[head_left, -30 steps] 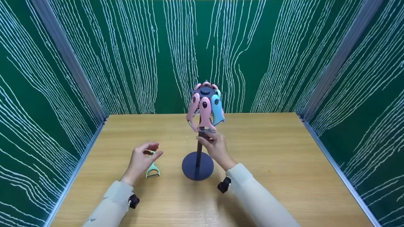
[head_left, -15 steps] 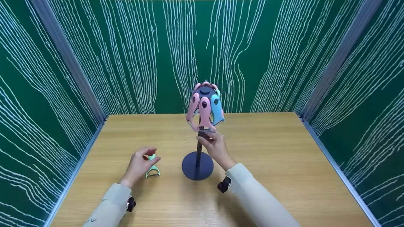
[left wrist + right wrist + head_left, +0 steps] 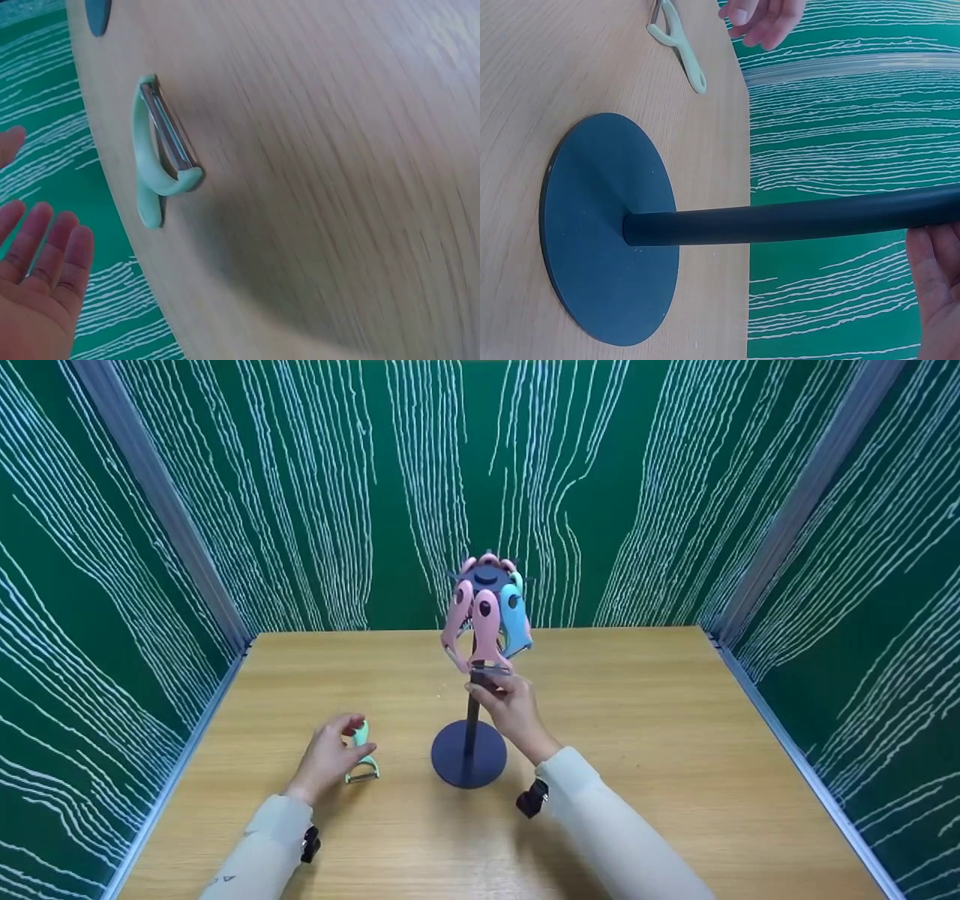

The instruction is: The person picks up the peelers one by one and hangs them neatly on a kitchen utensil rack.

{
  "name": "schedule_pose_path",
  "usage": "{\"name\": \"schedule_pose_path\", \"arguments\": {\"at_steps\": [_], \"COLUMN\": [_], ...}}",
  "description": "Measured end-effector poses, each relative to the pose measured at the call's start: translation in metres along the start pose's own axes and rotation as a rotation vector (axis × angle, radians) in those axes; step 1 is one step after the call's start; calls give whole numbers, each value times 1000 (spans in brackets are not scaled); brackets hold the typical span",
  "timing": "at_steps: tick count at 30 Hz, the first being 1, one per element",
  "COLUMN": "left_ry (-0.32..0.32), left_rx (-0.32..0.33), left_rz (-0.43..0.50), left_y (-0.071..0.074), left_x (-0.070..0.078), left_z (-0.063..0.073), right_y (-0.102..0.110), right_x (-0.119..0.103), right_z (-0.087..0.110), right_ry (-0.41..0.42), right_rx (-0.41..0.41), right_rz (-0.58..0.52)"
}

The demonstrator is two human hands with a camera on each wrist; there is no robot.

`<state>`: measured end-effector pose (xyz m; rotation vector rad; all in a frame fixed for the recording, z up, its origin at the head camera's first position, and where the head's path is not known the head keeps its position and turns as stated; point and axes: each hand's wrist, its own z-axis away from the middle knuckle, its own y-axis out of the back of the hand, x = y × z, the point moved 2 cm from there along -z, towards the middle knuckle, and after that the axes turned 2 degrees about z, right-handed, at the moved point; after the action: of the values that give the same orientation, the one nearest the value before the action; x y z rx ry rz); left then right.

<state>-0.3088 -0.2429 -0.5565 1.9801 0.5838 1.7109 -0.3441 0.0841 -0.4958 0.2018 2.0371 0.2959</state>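
Observation:
A light green peeler (image 3: 361,733) lies on the table left of a dark stand (image 3: 471,735). My left hand (image 3: 328,757) hovers just above the peeler's handle, thumb and fingers spread apart. In the left wrist view, the fingers (image 3: 56,247) are clear of the peeler (image 3: 140,139), whose metal blade faces the camera. My right hand (image 3: 516,716) grips the stand's pole (image 3: 795,221) below the hanging peelers. Pink peelers (image 3: 486,626) and a blue peeler (image 3: 514,619) hang from hooks around the stand's top; those at the back are partly hidden.
The stand's round base (image 3: 592,255) rests on the wooden table (image 3: 622,697). Green walls (image 3: 315,495) with pale wavy lines enclose the table at the back and both sides, with metal posts (image 3: 172,517) at the corners.
My left hand has lowered and drawn slightly back to the left, over the green peeler, exposing more of its handle. The right hand keeps its grip on the stand, unmoved.

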Motion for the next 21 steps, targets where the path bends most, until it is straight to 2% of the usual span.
{"name": "schedule_pose_path", "arguments": {"at_steps": [7,13,21], "left_ry": [66,109,114], "left_rx": [-52,-62,-71], "left_rz": [-64,-84,-135], "left_y": [-3,-7,-12], "left_x": [-12,-20,-26], "left_z": [-4,-6,-9], "right_y": [0,1,0], "right_x": [2,3,1], "right_z": [1,1,0], "right_ry": [12,0,4], "right_rx": [-8,-17,-8], "right_rz": [5,5,9]}}
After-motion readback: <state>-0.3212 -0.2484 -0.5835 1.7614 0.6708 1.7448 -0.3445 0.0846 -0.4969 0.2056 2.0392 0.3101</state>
